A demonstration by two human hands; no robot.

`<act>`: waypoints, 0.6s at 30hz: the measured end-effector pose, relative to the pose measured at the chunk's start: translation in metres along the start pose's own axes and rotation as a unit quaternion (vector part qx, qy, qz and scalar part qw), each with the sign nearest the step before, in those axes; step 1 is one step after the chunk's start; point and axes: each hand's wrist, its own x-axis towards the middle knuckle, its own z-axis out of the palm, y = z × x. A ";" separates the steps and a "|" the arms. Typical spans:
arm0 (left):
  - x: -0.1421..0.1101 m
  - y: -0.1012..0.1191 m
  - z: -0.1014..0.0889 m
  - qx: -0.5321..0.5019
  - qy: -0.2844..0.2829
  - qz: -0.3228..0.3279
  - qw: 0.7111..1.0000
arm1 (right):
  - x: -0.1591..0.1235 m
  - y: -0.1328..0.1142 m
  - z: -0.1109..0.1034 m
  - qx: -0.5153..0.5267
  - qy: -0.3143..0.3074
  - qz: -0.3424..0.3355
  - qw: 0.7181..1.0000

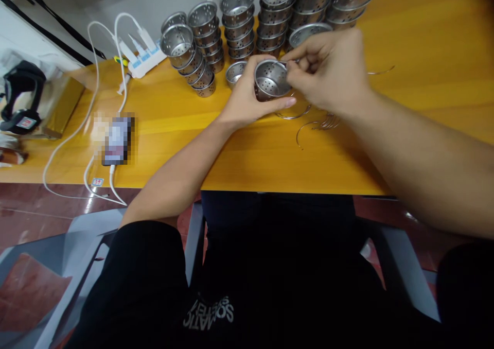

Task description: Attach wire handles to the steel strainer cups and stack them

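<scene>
My left hand [250, 89] is wrapped round a small perforated metal cup [272, 79], its open mouth tilted up toward me. At the cup's right rim, my right hand [328, 68] pinches a thin metal wire [284, 61], mostly hidden by the fingers. Several curved metal wires [326, 122] lie on the table below my right hand, and one bent wire [301, 138] sits nearest to me. Just left of the held cup, another perforated cup [234, 73] stands partly behind my left hand.
Several stacks of perforated cups [239, 24] line the back of the yellow wooden table [270, 169]; the leftmost stack [189, 63] leans. A white power strip [148, 58] with white cables, a phone [119, 140] and a black strapped device [25, 97] are at left.
</scene>
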 end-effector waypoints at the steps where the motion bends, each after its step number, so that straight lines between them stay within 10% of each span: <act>1: -0.001 -0.001 0.000 0.000 -0.002 0.007 1.000 | 0.000 0.000 0.002 0.002 0.004 0.005 1.000; 10: 0.002 -0.042 -0.013 -0.057 -0.040 0.009 0.997 | 0.000 -0.012 -0.011 0.111 -0.064 -0.016 0.992; 18: -0.003 -0.018 -0.014 -0.084 -0.003 0.039 0.996 | 0.003 -0.009 -0.014 0.181 -0.136 -0.004 0.974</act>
